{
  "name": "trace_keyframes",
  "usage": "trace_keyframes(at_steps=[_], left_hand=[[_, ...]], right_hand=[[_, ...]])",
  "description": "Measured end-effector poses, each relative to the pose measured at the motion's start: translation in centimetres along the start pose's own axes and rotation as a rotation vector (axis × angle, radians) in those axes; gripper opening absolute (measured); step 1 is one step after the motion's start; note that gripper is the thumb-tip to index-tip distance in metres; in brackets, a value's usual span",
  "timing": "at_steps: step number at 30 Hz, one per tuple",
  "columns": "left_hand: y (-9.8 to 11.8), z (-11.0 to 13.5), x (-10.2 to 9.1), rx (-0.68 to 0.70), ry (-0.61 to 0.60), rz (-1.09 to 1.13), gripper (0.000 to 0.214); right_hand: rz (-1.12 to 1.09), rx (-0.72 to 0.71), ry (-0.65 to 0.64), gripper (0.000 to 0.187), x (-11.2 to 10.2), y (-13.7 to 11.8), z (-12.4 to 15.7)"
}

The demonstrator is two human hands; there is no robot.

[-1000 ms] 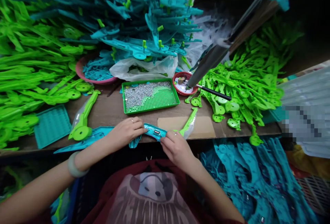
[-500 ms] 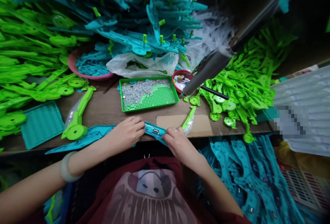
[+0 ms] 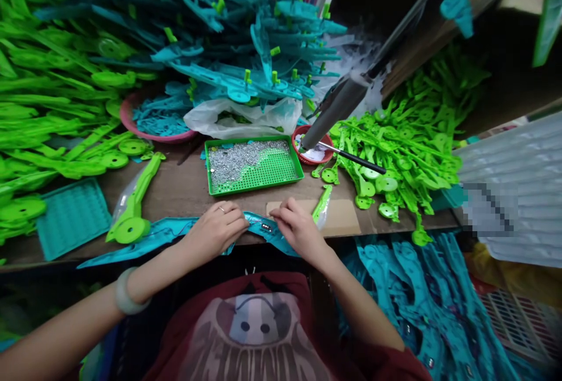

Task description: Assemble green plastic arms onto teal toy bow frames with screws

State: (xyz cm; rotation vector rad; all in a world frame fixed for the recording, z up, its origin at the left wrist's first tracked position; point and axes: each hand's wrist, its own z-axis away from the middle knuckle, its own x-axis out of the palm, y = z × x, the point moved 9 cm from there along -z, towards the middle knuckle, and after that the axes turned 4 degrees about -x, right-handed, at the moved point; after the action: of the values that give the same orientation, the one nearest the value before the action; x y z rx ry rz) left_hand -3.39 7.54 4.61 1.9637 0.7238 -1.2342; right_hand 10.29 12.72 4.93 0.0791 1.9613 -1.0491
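Note:
A long blue plastic shell lies along the table's front edge, its hollow side up, with a small metallic component inside. My left hand is closed over its middle, fingertips on the shell's rim. Above the shell's right part, my right hand has its thumb and fingers pinched together; what is between them, if anything, is too small to make out. Left of the hands rests a green part with a round disc end and clear plastic. A smaller green piece sits right of my right hand.
A green tray of small metal screws stands ahead, beside a red basket. A grey powered screwdriver hangs over the basket. Piles of green parts and blue parts surround the table. Cardboard lies at right.
My right hand has lifted from the shell's right end and moved slightly up, its fingertips now pinched above the shell. My left hand stays on the shell. The view has shifted a little.

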Motion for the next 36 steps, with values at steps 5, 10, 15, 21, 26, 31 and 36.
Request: trace_keyframes(at_steps=[5,10,15,21,26,31,36], left_hand=[[0.3,-0.2,0.1,0.038,-0.005,-0.025,0.019],[0.1,-0.2,0.2,-0.001,-0.017,0.008,0.018],[-0.4,-0.1,0.3,-0.05,-0.018,0.034,0.018],[1.6,0.1,0.1,0.103,-0.052,-0.015,0.016],[2.5,0.9,0.1,0.178,0.01,-0.087,0.017],[1.8,0.8,0.8,0.035,-0.014,-0.007,0.016],[2.1,0.0,0.8,0.025,-0.064,-0.048,0.012]], right_hand=[[0.337,-0.011,-0.215,0.022,2.2,0.0,0.2],[0.402,0.01,-0.262,0.019,2.3,0.0,-0.2],[0.274,0.082,-0.2,0.013,1.9,0.4,-0.8],[0.138,0.199,-0.234,0.006,2.3,1.2,-1.5],[0.109,0.204,-0.288,0.006,2.5,1.0,-1.6],[0.05,0.141,-0.33,0.009,2.7,0.3,-1.5],[0.08,0.105,-0.374,0.015,2.9,-0.3,-1.4]])
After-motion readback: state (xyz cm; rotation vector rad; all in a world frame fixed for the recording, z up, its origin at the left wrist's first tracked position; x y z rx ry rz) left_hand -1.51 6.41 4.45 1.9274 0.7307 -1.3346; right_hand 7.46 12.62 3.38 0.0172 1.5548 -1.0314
